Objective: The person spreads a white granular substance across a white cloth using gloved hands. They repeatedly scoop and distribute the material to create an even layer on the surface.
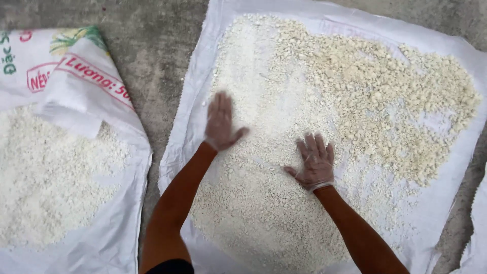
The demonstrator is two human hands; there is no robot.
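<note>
A white woven sack sheet (446, 203) lies flat on the concrete, covered with pale crumbly lumps (355, 86). The crumbs are fine and whitish on the left and coarser and yellowish on the right. My left hand (220, 122), in a thin clear glove, rests flat with fingers spread on the fine crumbs near the sheet's left side. My right hand (316, 162), also gloved, lies flat and open on the crumbs near the middle. Neither hand holds anything.
A second white sack (76, 96) with red and green print lies at the left, holding more white crumbs (50, 177), its top flap folded over. Bare grey concrete (157, 56) runs between the two sacks. Another white sheet edge (477, 223) shows at the far right.
</note>
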